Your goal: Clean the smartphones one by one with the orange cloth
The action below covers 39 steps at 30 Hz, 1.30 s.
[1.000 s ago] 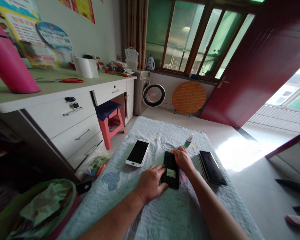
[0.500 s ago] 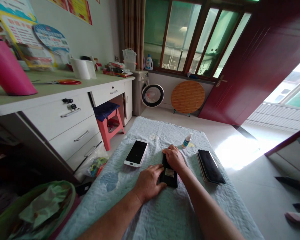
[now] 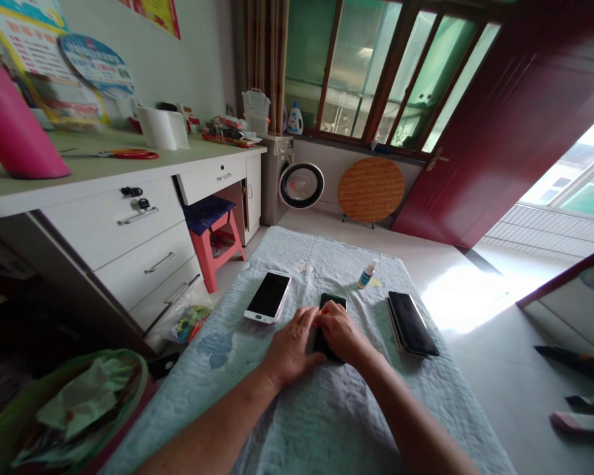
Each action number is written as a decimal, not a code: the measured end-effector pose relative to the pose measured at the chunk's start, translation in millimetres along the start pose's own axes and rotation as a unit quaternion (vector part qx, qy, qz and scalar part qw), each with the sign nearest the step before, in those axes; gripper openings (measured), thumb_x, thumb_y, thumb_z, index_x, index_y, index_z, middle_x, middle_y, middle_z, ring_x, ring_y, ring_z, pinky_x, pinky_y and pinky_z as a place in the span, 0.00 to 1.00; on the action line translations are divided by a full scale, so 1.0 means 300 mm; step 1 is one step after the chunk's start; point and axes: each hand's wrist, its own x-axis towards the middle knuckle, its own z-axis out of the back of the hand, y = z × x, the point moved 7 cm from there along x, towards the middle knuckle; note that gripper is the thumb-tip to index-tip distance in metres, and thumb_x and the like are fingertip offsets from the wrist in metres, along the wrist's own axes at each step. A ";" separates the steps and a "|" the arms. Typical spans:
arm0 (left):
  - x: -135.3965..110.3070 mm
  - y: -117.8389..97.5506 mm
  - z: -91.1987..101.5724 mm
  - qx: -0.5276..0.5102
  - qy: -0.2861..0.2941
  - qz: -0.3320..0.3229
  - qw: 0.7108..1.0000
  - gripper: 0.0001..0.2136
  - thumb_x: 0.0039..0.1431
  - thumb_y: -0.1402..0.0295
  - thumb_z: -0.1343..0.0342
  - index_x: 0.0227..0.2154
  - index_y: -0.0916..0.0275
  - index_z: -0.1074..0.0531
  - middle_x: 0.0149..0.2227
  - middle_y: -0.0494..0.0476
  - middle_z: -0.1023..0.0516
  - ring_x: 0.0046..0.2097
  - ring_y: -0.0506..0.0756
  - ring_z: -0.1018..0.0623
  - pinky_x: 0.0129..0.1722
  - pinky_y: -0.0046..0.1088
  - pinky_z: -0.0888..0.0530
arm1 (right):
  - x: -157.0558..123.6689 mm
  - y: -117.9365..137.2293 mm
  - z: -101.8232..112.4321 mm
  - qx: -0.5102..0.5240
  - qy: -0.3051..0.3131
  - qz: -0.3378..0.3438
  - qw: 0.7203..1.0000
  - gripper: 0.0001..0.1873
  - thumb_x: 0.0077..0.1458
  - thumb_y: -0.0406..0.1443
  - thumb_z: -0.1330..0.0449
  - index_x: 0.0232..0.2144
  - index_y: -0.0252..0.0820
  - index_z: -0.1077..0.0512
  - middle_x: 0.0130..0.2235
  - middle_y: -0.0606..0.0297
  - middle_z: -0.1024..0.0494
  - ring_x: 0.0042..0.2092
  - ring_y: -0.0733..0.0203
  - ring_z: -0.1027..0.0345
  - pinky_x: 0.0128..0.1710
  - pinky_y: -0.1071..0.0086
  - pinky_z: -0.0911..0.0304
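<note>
A black phone [image 3: 333, 299] lies on the cloth between my hands, mostly covered by them. My left hand [image 3: 293, 343] holds its left side, fingers along the edge and thumb near the lower end. Over the phone's middle, my right hand [image 3: 340, 330] is closed, its fingertips pressed together close to my left fingers. A small orange spot shows at those fingertips; what it is I cannot make out. To the left lies a white phone [image 3: 268, 296] with a dark screen. A small spray bottle [image 3: 367, 275] stands beyond my right hand, and a dark phone [image 3: 412, 323] lies at the right.
The light blue quilted cloth [image 3: 218, 409] covers the table. A bin [image 3: 141, 389] holding crumpled paper is at the lower left. Beyond are a white desk [image 3: 143, 251], a red stool [image 3: 208, 257], a washing machine with its door open [image 3: 301, 186], and a round wooden board [image 3: 371, 188].
My right hand has moved from the phone's far end down toward its middle, uncovering the far end. My left fingers have shifted slightly up the edge.
</note>
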 end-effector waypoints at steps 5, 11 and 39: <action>0.005 -0.013 0.011 0.009 0.046 -0.011 0.999 0.35 0.48 0.61 0.35 0.59 0.61 0.39 0.64 0.65 0.38 0.63 0.64 0.35 0.62 0.41 0.37 | -0.069 0.046 -0.012 -0.004 0.028 0.011 1.000 0.13 0.58 0.29 0.44 0.36 0.47 0.21 0.40 0.62 0.30 0.43 0.60 0.39 0.43 0.71 0.41; 0.004 -0.036 0.023 0.017 0.108 -0.046 0.993 0.31 0.50 0.67 0.40 0.59 0.60 0.36 0.65 0.61 0.38 0.64 0.61 0.36 0.64 0.39 0.39 | -0.119 0.084 -0.012 -0.014 0.043 0.001 0.999 0.10 0.59 0.32 0.43 0.35 0.48 0.21 0.42 0.63 0.29 0.43 0.61 0.37 0.39 0.70 0.44; -0.005 -0.038 0.009 0.077 0.058 -0.039 0.995 0.23 0.52 0.62 0.36 0.52 0.57 0.27 0.60 0.55 0.29 0.58 0.61 0.29 0.58 0.38 0.32 | -0.095 -0.220 0.063 0.022 -0.108 -0.169 0.979 0.12 0.58 0.29 0.48 0.35 0.43 0.24 0.36 0.64 0.28 0.37 0.63 0.33 0.38 0.73 0.42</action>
